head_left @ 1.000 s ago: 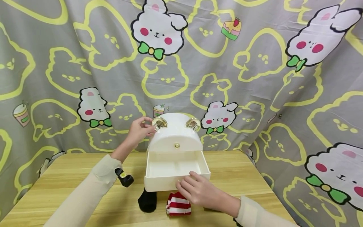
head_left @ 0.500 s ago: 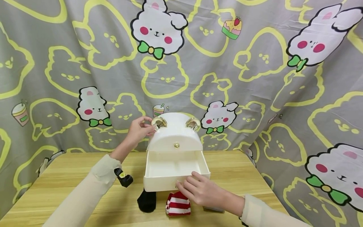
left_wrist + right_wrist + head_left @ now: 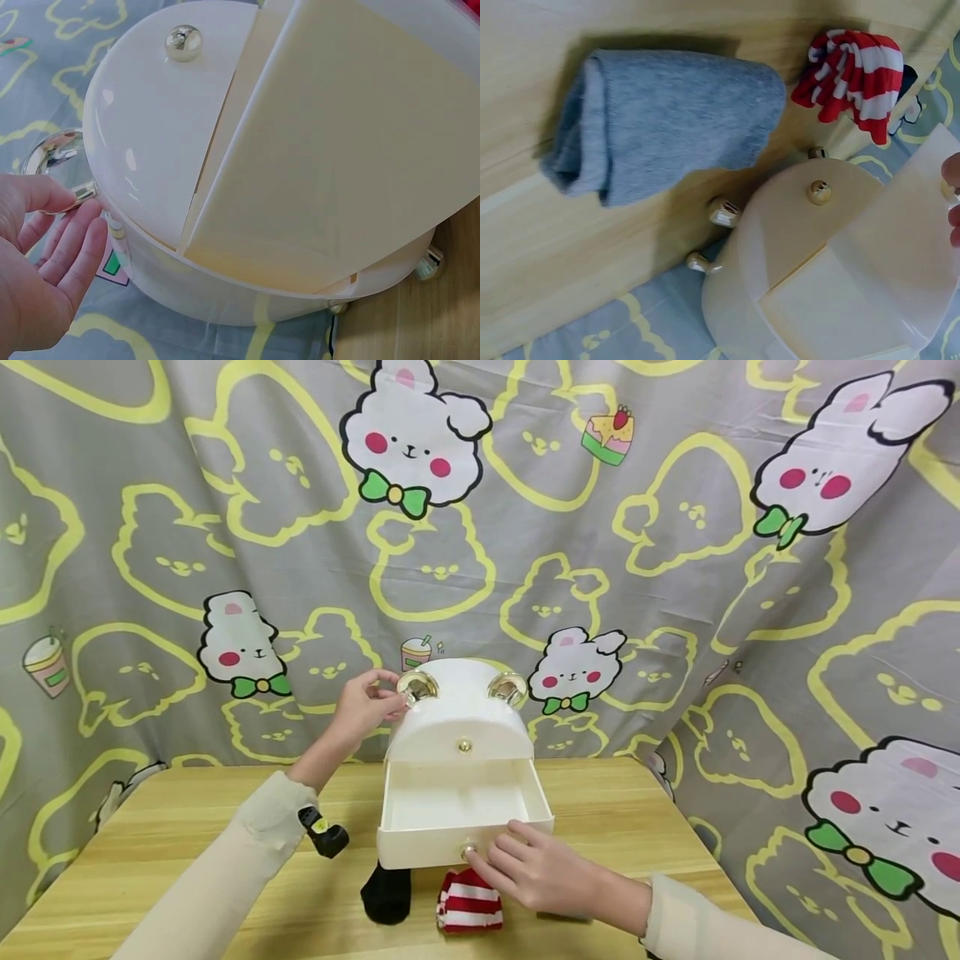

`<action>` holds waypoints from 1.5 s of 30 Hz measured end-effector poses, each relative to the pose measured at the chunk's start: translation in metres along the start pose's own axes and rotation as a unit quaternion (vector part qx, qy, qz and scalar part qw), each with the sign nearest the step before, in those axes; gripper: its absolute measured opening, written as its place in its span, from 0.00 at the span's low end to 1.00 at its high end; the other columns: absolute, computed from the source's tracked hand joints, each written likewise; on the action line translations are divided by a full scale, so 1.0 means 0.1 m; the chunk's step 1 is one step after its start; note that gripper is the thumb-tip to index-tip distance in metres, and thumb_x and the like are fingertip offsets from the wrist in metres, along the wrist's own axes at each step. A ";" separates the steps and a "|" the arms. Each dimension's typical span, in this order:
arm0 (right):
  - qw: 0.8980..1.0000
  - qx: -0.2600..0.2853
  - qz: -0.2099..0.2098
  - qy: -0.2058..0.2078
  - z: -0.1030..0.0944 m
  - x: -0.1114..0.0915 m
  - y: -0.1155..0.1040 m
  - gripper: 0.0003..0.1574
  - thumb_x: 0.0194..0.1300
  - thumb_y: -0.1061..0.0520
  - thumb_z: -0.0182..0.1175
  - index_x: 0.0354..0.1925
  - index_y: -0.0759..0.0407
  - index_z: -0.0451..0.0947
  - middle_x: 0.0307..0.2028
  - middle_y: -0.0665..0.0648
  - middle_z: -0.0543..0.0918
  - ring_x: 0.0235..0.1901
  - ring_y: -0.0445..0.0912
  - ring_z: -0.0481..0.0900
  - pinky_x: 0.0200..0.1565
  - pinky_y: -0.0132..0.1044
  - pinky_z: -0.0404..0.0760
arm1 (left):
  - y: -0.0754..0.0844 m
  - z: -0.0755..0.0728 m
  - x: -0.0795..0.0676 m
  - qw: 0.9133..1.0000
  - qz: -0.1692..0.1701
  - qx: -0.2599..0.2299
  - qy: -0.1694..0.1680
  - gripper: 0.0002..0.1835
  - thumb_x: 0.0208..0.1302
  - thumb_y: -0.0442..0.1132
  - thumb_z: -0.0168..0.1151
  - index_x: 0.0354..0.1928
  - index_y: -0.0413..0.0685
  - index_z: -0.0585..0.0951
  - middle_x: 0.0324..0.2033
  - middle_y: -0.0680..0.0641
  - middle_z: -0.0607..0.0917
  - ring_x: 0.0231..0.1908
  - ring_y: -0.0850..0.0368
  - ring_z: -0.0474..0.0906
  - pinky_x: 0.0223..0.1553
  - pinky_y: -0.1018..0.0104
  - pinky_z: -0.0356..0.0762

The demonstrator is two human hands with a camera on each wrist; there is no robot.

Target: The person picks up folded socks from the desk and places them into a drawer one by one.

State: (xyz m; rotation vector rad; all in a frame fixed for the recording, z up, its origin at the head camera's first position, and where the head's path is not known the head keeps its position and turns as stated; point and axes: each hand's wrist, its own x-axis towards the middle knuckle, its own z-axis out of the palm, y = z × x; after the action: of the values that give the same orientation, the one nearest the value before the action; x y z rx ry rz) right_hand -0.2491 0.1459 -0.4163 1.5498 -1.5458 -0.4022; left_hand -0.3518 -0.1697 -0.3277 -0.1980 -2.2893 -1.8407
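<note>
A white drawer cabinet (image 3: 465,727) with two gold ears stands on the table. Its lower drawer (image 3: 465,797) is pulled out and looks bare inside. My left hand (image 3: 366,703) pinches the gold ear (image 3: 56,161) on the left side between thumb and fingers. At the drawer front, my right hand (image 3: 536,866) has its fingertips beside the lower gold knob (image 3: 468,852), bent loosely, with the knob showing past them. The upper drawer's knob (image 3: 465,746) is untouched.
A black sock (image 3: 386,895) and a red-and-white striped sock (image 3: 469,902) lie in front of the cabinet. A folded blue-grey cloth (image 3: 667,120) lies on the wooden table (image 3: 300,893), mostly hidden by my right hand in the head view. A patterned curtain (image 3: 465,552) hangs behind.
My right hand has shifted slightly to the right along the drawer front, and more of the knob shows. The left hand keeps its hold, and the drawer stays pulled out.
</note>
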 end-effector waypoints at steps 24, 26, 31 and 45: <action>0.991 0.122 0.034 -0.054 0.00 -0.83 -0.10 0.07 0.73 0.51 0.60 0.41 0.51 0.81 0.28 0.44 0.77 0.28 0.38 0.70 0.26 0.27 0.70 | -0.05 -0.02 -0.05 1.000 -0.005 0.001 0.000 0.18 0.67 0.33 0.66 0.56 0.35 0.76 0.38 0.37 0.89 0.33 0.61 0.89 0.41 0.62 0.89; 0.988 0.126 0.054 -0.075 0.00 -0.87 -0.11 0.09 0.68 0.47 0.65 0.42 0.50 0.81 0.27 0.44 0.76 0.27 0.37 0.69 0.26 0.27 0.69 | -0.06 -0.02 -0.05 1.000 -0.005 0.000 0.000 0.17 0.67 0.33 0.66 0.55 0.35 0.76 0.38 0.38 0.89 0.33 0.61 0.89 0.40 0.63 0.89; 0.972 0.167 0.108 -0.127 0.05 -0.94 -0.12 0.20 0.62 0.40 0.70 0.46 0.48 0.81 0.29 0.43 0.75 0.27 0.35 0.68 0.27 0.26 0.69 | -0.07 -0.02 -0.05 1.000 -0.006 -0.004 0.002 0.17 0.67 0.32 0.66 0.55 0.35 0.77 0.33 0.43 0.89 0.31 0.62 0.88 0.39 0.64 0.89; 0.886 0.314 0.210 -0.267 0.13 -1.03 -0.04 0.40 0.69 0.29 0.56 0.64 0.55 0.77 0.54 0.53 0.83 0.50 0.46 0.84 0.45 0.41 0.87 | 0.00 -0.01 0.03 1.000 0.010 -0.012 0.000 0.17 0.66 0.30 0.65 0.55 0.34 0.77 0.27 0.53 0.86 0.30 0.63 0.87 0.38 0.62 0.89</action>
State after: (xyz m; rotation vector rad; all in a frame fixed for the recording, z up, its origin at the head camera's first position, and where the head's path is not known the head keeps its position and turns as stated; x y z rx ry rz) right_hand -0.2737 0.2355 -0.4626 1.5654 -2.5756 -0.0662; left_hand -0.3553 -0.1704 -0.3271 -0.2226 -2.2582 -1.8586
